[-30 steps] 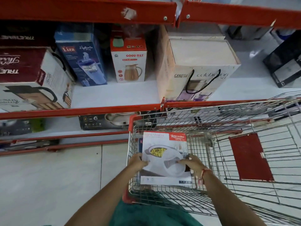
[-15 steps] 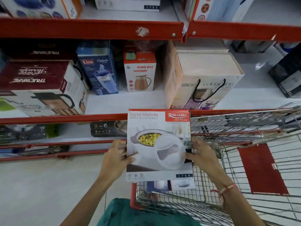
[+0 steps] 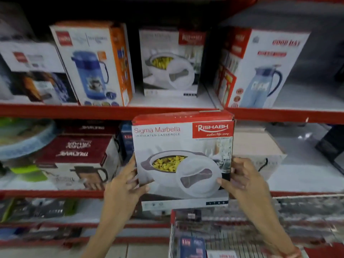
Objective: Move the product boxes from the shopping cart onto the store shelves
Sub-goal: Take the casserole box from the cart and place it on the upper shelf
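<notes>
Casserole box [image 3: 183, 159] is out of the cart [image 3: 242, 229] now and up at shelf height, left hand [image 3: 123, 185] and right hand [image 3: 245, 180] clamped on its sides. A matching box [image 3: 170, 62] sits on the upper shelf [image 3: 111, 110] just above, so that's probably where it's headed.

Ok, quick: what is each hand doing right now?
Left hand: closed on the left edge of the casserole box, held up in front of the shelves.
Right hand: closed on the same box's right edge.
</notes>
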A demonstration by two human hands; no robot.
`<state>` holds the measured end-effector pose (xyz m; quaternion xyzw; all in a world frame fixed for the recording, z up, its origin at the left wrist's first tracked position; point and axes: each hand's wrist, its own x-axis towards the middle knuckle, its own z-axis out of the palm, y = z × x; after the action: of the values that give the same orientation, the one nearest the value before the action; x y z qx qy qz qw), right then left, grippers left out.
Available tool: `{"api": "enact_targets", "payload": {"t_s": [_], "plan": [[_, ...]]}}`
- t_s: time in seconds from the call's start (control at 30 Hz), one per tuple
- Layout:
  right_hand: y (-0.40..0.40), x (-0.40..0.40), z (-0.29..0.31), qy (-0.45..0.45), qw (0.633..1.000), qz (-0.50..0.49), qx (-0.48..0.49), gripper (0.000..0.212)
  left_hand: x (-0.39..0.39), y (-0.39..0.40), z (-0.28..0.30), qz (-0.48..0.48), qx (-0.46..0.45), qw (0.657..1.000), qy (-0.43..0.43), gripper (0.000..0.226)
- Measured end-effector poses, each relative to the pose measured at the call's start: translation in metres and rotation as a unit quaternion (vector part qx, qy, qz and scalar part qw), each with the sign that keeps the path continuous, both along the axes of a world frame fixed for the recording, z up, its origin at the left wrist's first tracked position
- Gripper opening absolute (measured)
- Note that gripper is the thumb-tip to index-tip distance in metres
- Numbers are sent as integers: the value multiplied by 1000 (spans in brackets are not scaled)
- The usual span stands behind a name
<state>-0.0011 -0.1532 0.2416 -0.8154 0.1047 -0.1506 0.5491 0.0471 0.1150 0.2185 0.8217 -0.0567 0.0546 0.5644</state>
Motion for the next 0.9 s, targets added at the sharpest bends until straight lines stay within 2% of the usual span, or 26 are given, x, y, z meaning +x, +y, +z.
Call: {"api": "enact_targets", "payload": {"t_s": [0.17, 0.3, 0.37, 0.47, 0.73, 0.9], "plan": [[6, 33, 62, -90, 996, 0, -12, 46, 39, 7, 66, -21, -63, 996, -55, 90], [7, 62, 101, -154, 987, -24, -32, 45, 74, 5, 109, -28, -88, 989, -120, 82], [7, 81, 114, -174, 984, -31, -24, 47, 96, 3, 122, -28, -73, 986, -145, 77], [6, 114, 124, -191, 981, -20, -6, 47, 124, -5, 135, -28, -33, 982, -185, 84], [10, 198, 115, -208, 978, -25, 26, 47, 191, -14, 137, -15, -67, 980, -187, 87], [12, 221, 87, -177, 984, -32, 13, 48, 218, -12, 103, 19, 2, 985, -172, 96]]}}
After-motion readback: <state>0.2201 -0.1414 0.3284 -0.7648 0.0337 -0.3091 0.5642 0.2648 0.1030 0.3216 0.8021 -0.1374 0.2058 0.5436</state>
